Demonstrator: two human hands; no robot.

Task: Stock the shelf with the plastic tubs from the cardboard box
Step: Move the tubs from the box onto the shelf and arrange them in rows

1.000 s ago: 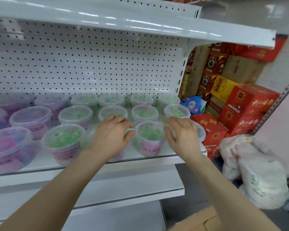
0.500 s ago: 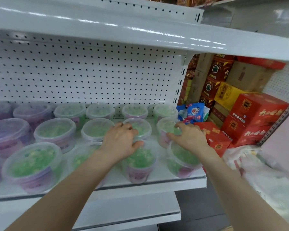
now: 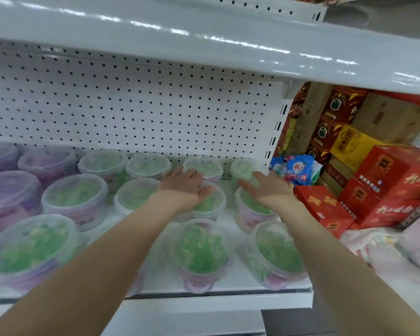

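Note:
Several clear plastic tubs with green filling stand in rows on the white shelf (image 3: 216,302). Purple-filled tubs (image 3: 10,195) occupy the left end. My left hand (image 3: 183,187) lies flat on the lid of a middle-row tub (image 3: 210,204), its fingertips reaching a back-row tub (image 3: 205,166). My right hand (image 3: 269,190) lies flat over the rightmost middle-row tub (image 3: 251,209), fingers touching the back-corner tub (image 3: 243,169). Two front-row tubs (image 3: 201,251) (image 3: 277,255) stand untouched below my forearms. The cardboard box is out of view.
An upper shelf (image 3: 228,44) overhangs close above, with a pegboard back panel (image 3: 131,105) behind the tubs. Right of the shelf post are stacked red boxes (image 3: 386,185), a blue packet (image 3: 298,168) and white bags (image 3: 386,251).
Both hands have slid from the front-row tubs back to the middle and rear rows. The view has moved closer to the shelf.

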